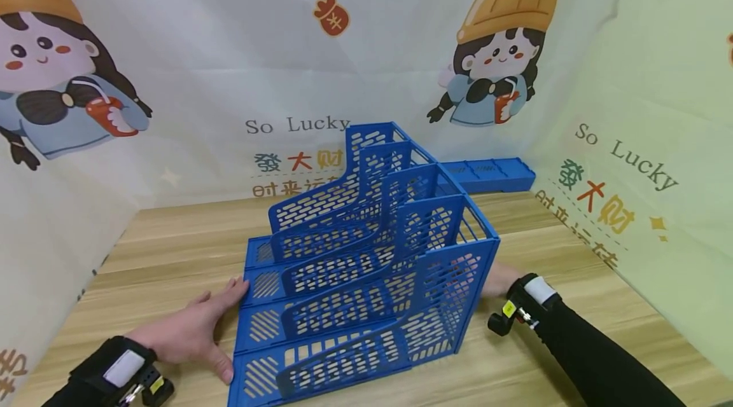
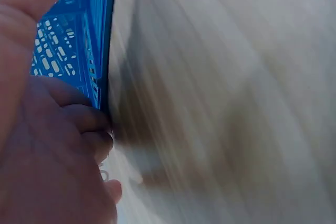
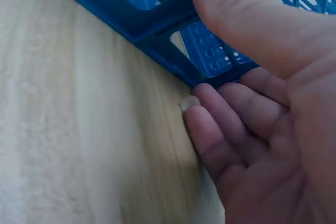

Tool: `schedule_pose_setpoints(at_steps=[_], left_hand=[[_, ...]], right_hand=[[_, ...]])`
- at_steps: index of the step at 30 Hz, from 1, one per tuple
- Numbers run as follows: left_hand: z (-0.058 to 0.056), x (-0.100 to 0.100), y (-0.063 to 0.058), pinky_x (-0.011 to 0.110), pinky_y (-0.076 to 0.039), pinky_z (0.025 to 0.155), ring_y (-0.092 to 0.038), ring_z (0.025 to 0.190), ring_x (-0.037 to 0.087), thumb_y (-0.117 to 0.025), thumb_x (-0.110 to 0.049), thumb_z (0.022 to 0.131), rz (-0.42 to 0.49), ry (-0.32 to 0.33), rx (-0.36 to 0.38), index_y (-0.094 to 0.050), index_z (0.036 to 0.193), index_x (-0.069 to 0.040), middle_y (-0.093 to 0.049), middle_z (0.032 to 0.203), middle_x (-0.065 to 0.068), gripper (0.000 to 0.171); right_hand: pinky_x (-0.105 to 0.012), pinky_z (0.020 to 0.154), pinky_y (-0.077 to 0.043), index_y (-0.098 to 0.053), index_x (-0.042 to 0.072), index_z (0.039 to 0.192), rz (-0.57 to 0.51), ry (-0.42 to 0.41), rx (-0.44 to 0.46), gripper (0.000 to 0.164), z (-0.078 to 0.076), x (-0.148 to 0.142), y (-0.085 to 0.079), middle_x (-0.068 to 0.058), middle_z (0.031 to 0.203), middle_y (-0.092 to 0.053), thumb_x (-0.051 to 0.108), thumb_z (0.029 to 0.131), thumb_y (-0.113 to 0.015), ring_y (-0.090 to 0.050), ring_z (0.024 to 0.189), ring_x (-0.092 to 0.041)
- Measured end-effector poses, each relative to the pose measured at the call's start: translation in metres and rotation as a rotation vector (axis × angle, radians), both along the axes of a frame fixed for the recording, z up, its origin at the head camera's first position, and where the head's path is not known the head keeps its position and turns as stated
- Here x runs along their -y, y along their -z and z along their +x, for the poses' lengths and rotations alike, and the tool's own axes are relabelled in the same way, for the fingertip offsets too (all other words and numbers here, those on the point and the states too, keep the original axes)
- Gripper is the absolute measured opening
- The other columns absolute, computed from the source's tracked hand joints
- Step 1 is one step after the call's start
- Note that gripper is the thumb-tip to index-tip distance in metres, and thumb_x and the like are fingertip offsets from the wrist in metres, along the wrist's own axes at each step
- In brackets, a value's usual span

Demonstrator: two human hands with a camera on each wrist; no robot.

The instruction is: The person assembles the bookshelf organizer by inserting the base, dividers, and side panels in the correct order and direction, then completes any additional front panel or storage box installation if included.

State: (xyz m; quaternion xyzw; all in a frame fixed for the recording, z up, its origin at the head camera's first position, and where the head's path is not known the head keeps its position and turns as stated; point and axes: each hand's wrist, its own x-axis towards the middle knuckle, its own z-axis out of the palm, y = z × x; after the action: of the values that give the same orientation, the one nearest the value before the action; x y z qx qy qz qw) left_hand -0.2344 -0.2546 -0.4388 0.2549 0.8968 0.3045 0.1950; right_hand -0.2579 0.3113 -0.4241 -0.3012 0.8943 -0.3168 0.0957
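A blue plastic file rack (image 1: 338, 305) with several upright perforated dividers stands on the wooden table, its tall back toward the right. At its low front edge is my left hand (image 1: 191, 331), thumb and fingers spread apart along that edge. In the left wrist view, the curled fingers (image 2: 94, 124) of that hand hold the rack's edge close to the tabletop. My right hand (image 1: 498, 278) is behind the tall back, mostly hidden in the head view. The right wrist view shows its thumb (image 3: 236, 3) over the blue frame and its fingers bent at the bottom edge.
A long blue plastic piece (image 1: 487, 175) lies at the back of the table (image 1: 183, 235), partly behind the rack. Printed cloth (image 1: 229, 44) hangs along the back and both sides. Each wrist carries a strapped camera.
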Motion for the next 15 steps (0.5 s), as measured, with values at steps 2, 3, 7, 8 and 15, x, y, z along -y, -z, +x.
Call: schedule_pose_setpoints(at_steps=[2,3,7,8,15], left_hand=[[0.000,-0.001,-0.001,0.085,0.003,0.124,-0.002,0.164,0.064,-0.106,-0.038,0.063,-0.006,-0.002,0.009,-0.008,0.173,0.005,-0.003,0.178,0.039,0.154],[0.000,-0.001,-0.001,0.085,0.002,0.125,-0.003,0.164,0.063,-0.106,-0.040,0.063,-0.015,-0.002,-0.006,-0.008,0.173,0.005,-0.004,0.178,0.039,0.154],[-0.001,-0.006,-0.001,0.082,-0.003,0.127,-0.017,0.163,0.062,-0.104,-0.049,0.054,-0.056,0.006,-0.137,-0.012,0.172,0.008,-0.018,0.175,0.040,0.161],[-0.001,-0.007,0.000,0.081,-0.003,0.127,-0.020,0.162,0.062,-0.104,-0.050,0.052,-0.061,0.006,-0.166,-0.012,0.172,0.009,-0.021,0.174,0.041,0.162],[-0.003,-0.011,0.002,0.079,-0.004,0.127,-0.022,0.162,0.061,-0.101,-0.055,0.050,-0.057,-0.004,-0.152,-0.012,0.172,0.007,-0.021,0.175,0.040,0.163]], right_hand=[[-0.029,0.095,-0.050,-0.074,-0.002,0.114,-0.001,0.004,-0.014,0.023,0.000,0.003,0.002,-0.014,0.114,-0.075,0.015,0.098,-0.074,-0.056,0.102,-0.001],[-0.029,0.094,-0.050,-0.074,-0.002,0.114,-0.013,0.014,-0.010,0.023,0.000,0.004,0.003,-0.014,0.114,-0.075,0.014,0.098,-0.075,-0.057,0.102,-0.001],[-0.031,0.093,-0.051,-0.074,-0.001,0.113,0.001,0.011,-0.001,0.021,-0.012,-0.002,0.015,-0.013,0.112,-0.075,0.013,0.097,-0.076,-0.058,0.100,-0.005],[-0.032,0.093,-0.054,-0.074,-0.002,0.114,0.003,-0.016,-0.013,0.023,-0.024,-0.011,0.028,-0.014,0.113,-0.076,0.013,0.097,-0.076,-0.061,0.100,-0.007],[-0.020,0.087,-0.053,-0.077,0.019,0.122,0.098,-0.072,-0.200,0.038,-0.160,-0.132,0.206,0.005,0.116,-0.079,0.048,0.097,-0.075,-0.067,0.098,-0.008]])
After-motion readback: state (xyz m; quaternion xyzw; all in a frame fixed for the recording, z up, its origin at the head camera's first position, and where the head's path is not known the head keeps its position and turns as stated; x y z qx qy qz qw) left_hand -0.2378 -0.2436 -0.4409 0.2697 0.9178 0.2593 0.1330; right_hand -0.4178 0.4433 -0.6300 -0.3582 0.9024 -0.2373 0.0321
